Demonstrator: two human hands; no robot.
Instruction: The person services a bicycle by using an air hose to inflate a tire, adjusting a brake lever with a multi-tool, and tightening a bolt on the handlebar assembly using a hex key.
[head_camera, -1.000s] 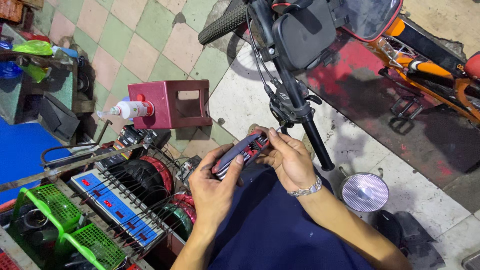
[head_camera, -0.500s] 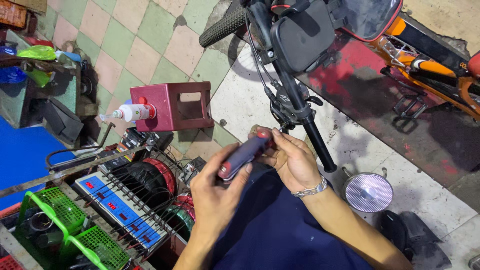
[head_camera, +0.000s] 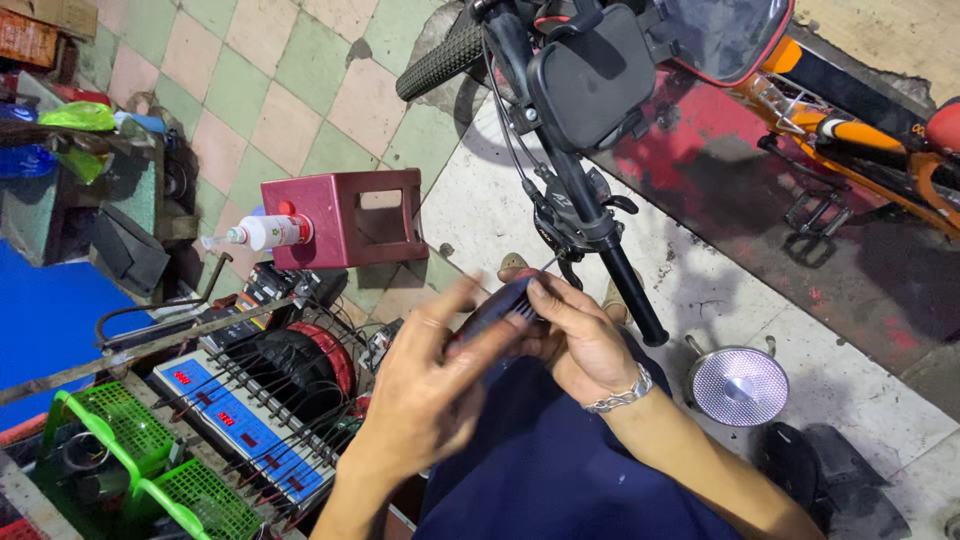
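The dark oblong object (head_camera: 503, 303) lies between the two hands, above the person's lap in blue cloth (head_camera: 540, 470), just near of the black handlebar grip (head_camera: 630, 300) of the bicycle (head_camera: 590, 90). Most of this object is hidden: the left hand (head_camera: 430, 390) covers its near side and is blurred, so only a dark ribbed part and a little red edge can be seen, and what kind of thing it is I cannot tell. The left fingers are spread apart, the thumb points up and to the right, and they seem to lie against the object and not closed around it. The right hand (head_camera: 575, 340), with a silver bracelet (head_camera: 620, 392) on the wrist, has its fingers curled together on the far end of the object and holds it from the right side. The orange bicycle (head_camera: 860, 130) is cut off at the right edge. The green baskets (head_camera: 150, 470) at the near left are also cut by the border. Compared with half a second before, the object shows much less: then its red and blue face was clearly seen and pointed to the upper right, now the left hand has moved over it. The red plastic stool (head_camera: 345, 215) and the white bottle (head_camera: 265, 232) stay in the same place, and the round metal lid (head_camera: 740, 385) also stays on the floor.
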